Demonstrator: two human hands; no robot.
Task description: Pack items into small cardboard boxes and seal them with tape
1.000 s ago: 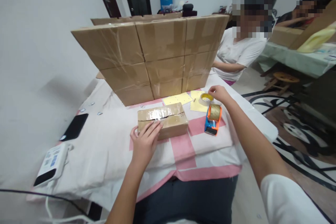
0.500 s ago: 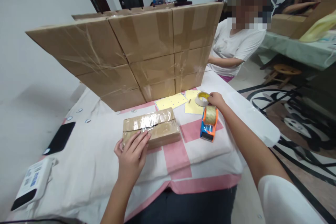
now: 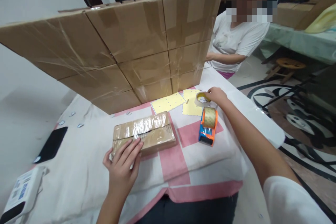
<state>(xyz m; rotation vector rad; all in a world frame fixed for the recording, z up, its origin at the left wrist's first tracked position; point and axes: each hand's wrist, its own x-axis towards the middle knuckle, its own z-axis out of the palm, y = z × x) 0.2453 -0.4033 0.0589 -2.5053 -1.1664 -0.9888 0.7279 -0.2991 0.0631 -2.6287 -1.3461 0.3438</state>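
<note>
On the pink-and-white cloth [image 3: 183,168], the left hand [image 3: 122,168] lies flat, fingers spread on the near left corner of the taped parcel [image 3: 144,133]. Farther right, the right hand [image 3: 216,95] pinches the tape roll [image 3: 202,99] beyond the tape dispenser [image 3: 208,126].

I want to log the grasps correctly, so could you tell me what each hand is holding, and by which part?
The right hand grips the small tape roll at its right rim. The left hand holds nothing; its fingers lie flat on the small taped box.

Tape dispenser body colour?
Orange and blue tape dispenser, holding a brownish roll; the head view shows it.
</note>
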